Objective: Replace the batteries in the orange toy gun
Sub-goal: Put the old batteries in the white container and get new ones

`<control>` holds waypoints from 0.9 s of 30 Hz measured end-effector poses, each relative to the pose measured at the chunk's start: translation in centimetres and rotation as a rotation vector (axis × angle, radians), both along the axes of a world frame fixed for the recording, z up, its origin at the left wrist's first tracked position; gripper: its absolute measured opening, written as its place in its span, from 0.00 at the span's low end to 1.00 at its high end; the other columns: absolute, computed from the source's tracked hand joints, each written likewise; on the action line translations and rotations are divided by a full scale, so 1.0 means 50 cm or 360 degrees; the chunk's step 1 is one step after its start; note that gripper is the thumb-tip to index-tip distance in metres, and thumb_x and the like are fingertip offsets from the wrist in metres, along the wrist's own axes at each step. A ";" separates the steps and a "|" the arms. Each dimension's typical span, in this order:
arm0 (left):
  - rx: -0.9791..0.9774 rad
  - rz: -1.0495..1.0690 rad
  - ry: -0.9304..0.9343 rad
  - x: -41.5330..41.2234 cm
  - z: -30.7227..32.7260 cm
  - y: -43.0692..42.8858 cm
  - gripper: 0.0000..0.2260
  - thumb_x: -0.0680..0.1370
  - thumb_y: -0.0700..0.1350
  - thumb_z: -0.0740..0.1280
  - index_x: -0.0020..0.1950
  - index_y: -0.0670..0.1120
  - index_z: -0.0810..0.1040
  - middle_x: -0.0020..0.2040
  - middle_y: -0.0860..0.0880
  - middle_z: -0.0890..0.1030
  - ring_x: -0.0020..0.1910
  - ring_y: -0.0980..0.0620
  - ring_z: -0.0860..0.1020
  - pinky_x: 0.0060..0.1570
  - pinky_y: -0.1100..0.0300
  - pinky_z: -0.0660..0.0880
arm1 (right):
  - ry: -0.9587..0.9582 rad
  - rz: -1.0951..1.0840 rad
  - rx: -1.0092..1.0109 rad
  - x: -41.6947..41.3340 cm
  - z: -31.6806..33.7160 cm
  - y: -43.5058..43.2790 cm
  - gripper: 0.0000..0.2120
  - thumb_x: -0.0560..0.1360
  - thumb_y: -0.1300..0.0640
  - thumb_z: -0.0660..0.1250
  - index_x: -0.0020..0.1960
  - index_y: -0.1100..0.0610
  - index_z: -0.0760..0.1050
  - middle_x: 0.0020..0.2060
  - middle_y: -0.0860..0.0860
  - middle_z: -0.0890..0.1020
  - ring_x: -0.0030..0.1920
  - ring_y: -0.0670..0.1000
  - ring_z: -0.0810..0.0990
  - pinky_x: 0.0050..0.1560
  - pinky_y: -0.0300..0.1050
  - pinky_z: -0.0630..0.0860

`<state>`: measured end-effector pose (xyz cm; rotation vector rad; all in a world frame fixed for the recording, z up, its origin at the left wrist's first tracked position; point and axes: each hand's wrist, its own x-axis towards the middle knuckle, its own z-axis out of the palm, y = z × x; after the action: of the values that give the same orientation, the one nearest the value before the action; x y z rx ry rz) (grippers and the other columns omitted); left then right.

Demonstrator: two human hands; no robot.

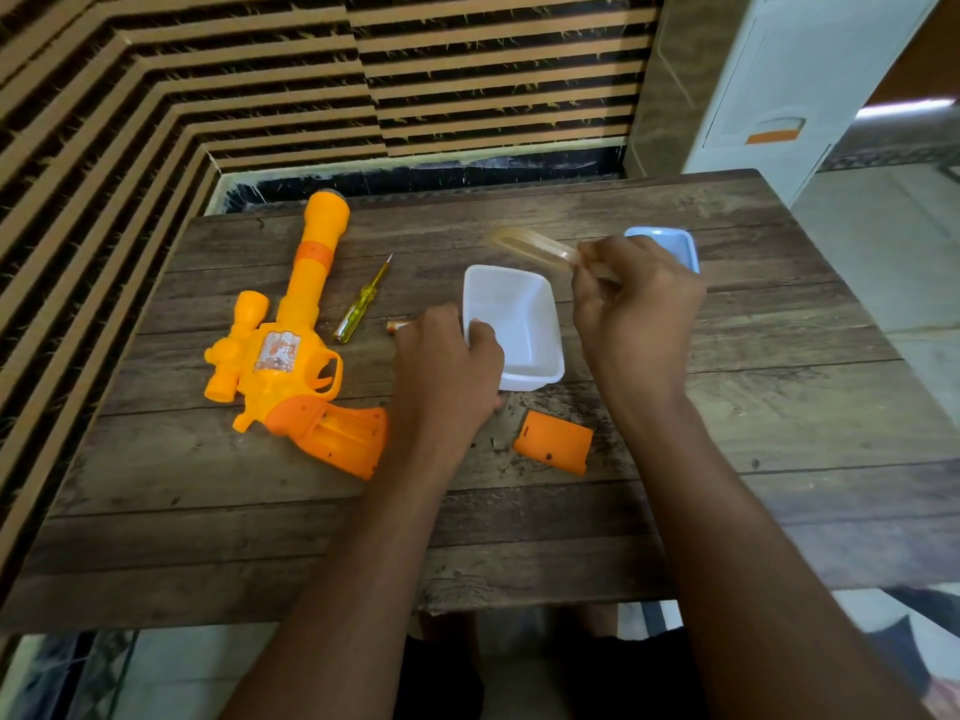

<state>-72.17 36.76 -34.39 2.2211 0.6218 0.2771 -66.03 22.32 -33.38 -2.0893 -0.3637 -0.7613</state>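
The orange toy gun [291, 350] lies at the left of the wooden table [519, 537], its grip compartment open and facing up. Its orange battery cover [553, 442] lies loose near the middle front. A battery [396, 326] peeks out beside my left hand [449, 363], which grips the near left rim of a white tub [519, 324]. My right hand [636, 317] holds a clear lid [535, 245], blurred, lifted above the tub's far side.
A yellow-handled screwdriver [361, 301] lies between the gun and the tub. A light blue container [670, 244] sits behind my right hand. Striped walls close in at left and back; a white cabinet [789, 85] stands at the back right.
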 end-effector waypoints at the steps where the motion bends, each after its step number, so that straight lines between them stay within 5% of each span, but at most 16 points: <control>1: 0.0033 0.0011 0.0006 0.000 0.000 0.001 0.16 0.81 0.53 0.59 0.57 0.44 0.79 0.53 0.42 0.81 0.34 0.44 0.85 0.25 0.58 0.80 | 0.0031 -0.0007 -0.0030 0.002 -0.003 0.003 0.05 0.72 0.69 0.69 0.45 0.64 0.83 0.41 0.58 0.85 0.40 0.57 0.82 0.40 0.56 0.79; 4: 0.0093 0.0056 0.0008 -0.005 0.005 0.000 0.21 0.75 0.58 0.55 0.57 0.47 0.80 0.51 0.43 0.82 0.37 0.42 0.84 0.36 0.48 0.84 | 0.0080 -0.0067 -0.0158 0.003 -0.005 0.014 0.06 0.73 0.65 0.67 0.45 0.62 0.83 0.41 0.56 0.85 0.39 0.60 0.82 0.38 0.57 0.80; 10: 0.0127 0.0080 -0.0015 -0.008 0.007 0.005 0.17 0.75 0.54 0.57 0.50 0.47 0.81 0.45 0.43 0.83 0.35 0.44 0.84 0.33 0.49 0.83 | 0.0135 -0.0136 -0.0302 0.002 -0.005 0.018 0.09 0.74 0.62 0.63 0.45 0.61 0.83 0.41 0.54 0.84 0.37 0.61 0.80 0.34 0.54 0.78; 14: 0.0146 0.0061 0.0011 -0.010 0.003 0.007 0.13 0.77 0.53 0.59 0.47 0.47 0.80 0.41 0.42 0.82 0.36 0.45 0.84 0.34 0.58 0.79 | 0.0143 -0.0019 -0.0261 0.018 -0.016 0.019 0.09 0.71 0.69 0.63 0.43 0.66 0.82 0.43 0.58 0.84 0.39 0.60 0.81 0.36 0.57 0.80; 19: 0.0143 0.0079 0.0029 -0.008 0.002 0.008 0.15 0.76 0.55 0.59 0.47 0.47 0.80 0.41 0.43 0.83 0.35 0.46 0.84 0.37 0.50 0.83 | 0.0158 -0.0004 -0.0294 0.028 -0.009 0.032 0.11 0.71 0.73 0.64 0.47 0.69 0.84 0.49 0.61 0.84 0.44 0.61 0.83 0.41 0.56 0.81; 27: 0.0050 0.0119 -0.0012 -0.008 0.002 0.005 0.17 0.73 0.56 0.58 0.46 0.47 0.81 0.42 0.45 0.83 0.35 0.45 0.85 0.34 0.49 0.84 | 0.0570 -0.0037 -0.0984 0.089 0.062 0.070 0.10 0.79 0.68 0.67 0.58 0.63 0.81 0.56 0.61 0.81 0.52 0.64 0.81 0.51 0.53 0.77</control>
<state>-72.59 37.01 -34.28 2.2285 0.7020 0.3357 -61.59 25.82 -30.29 -2.7531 -0.4085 -0.2831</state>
